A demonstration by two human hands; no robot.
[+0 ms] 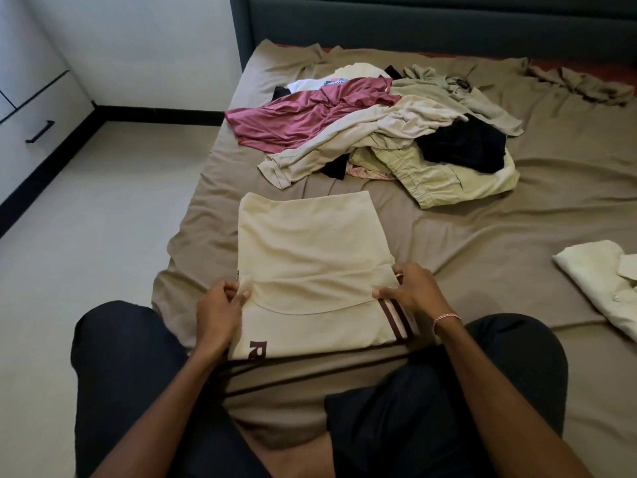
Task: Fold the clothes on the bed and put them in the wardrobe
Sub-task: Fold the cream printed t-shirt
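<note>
Shirt (310, 257) and clothes heap (379, 132) on bed (517, 222)

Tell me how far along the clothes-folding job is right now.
Done: one pale shirt lies folded near the right edge of the bed. In hand: the left hand and right hand grip the sides of a cream T-shirt, partly folded. Left: the pile of unfolded clothes further up the bed, maroon and black pieces among them, then storing it all away.

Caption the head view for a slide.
Left hand and right hand pinch the cream T-shirt on the bed, clothes pile behind.
</note>
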